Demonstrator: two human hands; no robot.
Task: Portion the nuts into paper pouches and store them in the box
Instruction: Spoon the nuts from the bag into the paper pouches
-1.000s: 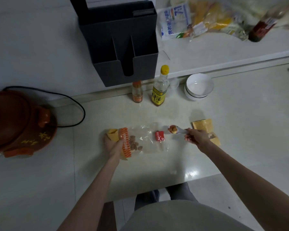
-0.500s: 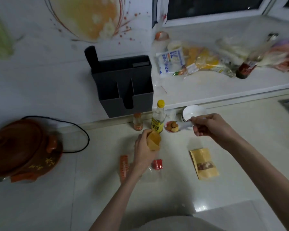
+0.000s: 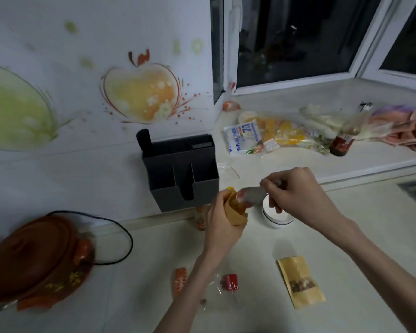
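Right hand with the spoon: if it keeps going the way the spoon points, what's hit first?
The right hand aims the spoon leftward into the paper pouch held by the left hand; likely the pouch mouth first.

2 bare forearms; left hand (image 3: 222, 219) and right hand (image 3: 298, 192) wear no sleeves, gloves or jewellery.

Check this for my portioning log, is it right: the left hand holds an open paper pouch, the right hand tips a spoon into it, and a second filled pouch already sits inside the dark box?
Not quite. The head view shows the second pouch lying flat on the counter, near the right forearm, not inside the dark box. The rest holds: the left hand holds the open paper pouch, and the right hand tips the spoon into it.
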